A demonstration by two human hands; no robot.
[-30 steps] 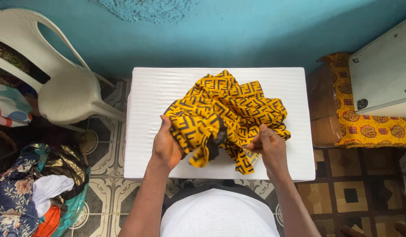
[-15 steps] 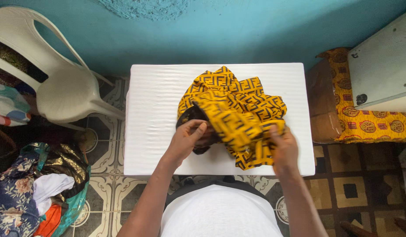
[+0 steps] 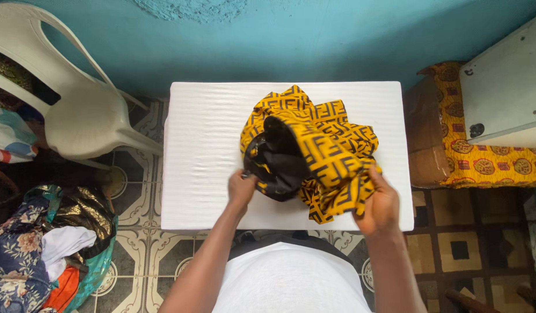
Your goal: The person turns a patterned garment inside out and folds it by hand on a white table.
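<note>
i look down from the head camera at a white desk (image 3: 204, 145) set against a blue wall (image 3: 291, 40). on it, right of centre, lies a crumpled yellow cloth (image 3: 329, 153) with a dark block pattern. compared with half a second ago, the cloth has been opened up: a dark lining (image 3: 276, 165) now shows as a wide black patch on its left half, where before only a small dark edge peeked out under the yellow.

my left hand (image 3: 242, 190) has slid back toward the near edge of the desk and its grip is pinched shut on the lower left rim of the lining. earlier it lay further in, fingers curled over the fabric. my right hand (image 3: 379, 204) sits at the near right corner of the cloth, its grip closed on the yellow hem, a little lower than before. the yellow fold that ran between the two hands now drapes to the right of the lining.

a white plastic chair (image 3: 76, 116) stands left of the desk. a heap of clothes (image 3: 47, 249) lies on the tiled floor at lower left. a box under patterned yellow fabric (image 3: 476, 156) sits to the right.
</note>
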